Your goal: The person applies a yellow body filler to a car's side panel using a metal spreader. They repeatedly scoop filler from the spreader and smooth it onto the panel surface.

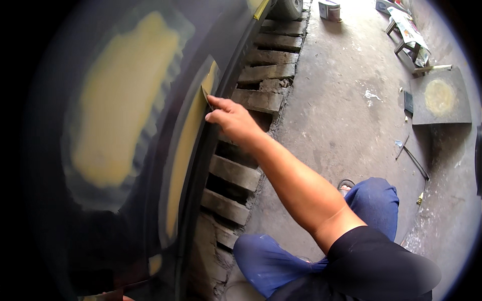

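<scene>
My right hand [228,118] pinches a thin putty knife [205,94], its blade against a narrow strip of yellowish putty [190,135] low on a dark car body panel [163,118]. Higher on the panel spreads a broad putty patch [123,98] with a dull, sanded-looking border. A small putty spot [155,264] lies below the strip. At the lower left edge only slivers of my left hand [128,298] show, beside the edge of a dark flat thing; most of that hand is cut off.
Concrete slats with gaps [233,172] run beside the car. My bent knees [374,203] are close by. Along the right wall are a dark square board [442,95] with a pale round smear, thin rods [415,161] and a low stool [409,47]. A tin [329,10] stands farther off.
</scene>
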A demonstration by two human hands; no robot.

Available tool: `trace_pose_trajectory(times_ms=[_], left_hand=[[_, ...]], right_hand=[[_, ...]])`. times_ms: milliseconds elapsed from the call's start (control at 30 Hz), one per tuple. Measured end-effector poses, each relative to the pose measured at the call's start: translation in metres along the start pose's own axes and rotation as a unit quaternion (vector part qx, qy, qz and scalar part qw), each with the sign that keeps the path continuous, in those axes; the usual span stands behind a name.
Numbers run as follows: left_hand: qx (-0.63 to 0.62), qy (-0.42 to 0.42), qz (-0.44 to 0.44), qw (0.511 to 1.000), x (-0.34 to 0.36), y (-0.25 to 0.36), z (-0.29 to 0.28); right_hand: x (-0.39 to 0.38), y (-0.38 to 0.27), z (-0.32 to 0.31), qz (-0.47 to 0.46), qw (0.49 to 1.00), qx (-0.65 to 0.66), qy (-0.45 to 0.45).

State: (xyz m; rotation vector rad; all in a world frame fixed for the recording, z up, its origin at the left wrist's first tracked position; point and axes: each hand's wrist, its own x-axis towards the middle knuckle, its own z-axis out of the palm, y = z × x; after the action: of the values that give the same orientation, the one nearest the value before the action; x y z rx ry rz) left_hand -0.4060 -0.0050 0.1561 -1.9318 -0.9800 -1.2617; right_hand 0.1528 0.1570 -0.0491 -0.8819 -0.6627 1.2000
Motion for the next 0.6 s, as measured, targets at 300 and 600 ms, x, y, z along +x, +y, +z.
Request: trace_pose_trajectory(times_ms=[300, 600], left_hand=[[-0.348, 0.099, -0.333, 0.871, 0.028, 0.063, 0.029], [-0.403, 0.083, -0.305, 0.859, 0.034, 0.070, 0.037]], right_hand=[[-0.036, 0.038, 0.036, -0.030, 0.999, -0.036, 0.011], [-0.083, 0.055, 0.075, -0.025, 0.999, -0.047, 0.011]])
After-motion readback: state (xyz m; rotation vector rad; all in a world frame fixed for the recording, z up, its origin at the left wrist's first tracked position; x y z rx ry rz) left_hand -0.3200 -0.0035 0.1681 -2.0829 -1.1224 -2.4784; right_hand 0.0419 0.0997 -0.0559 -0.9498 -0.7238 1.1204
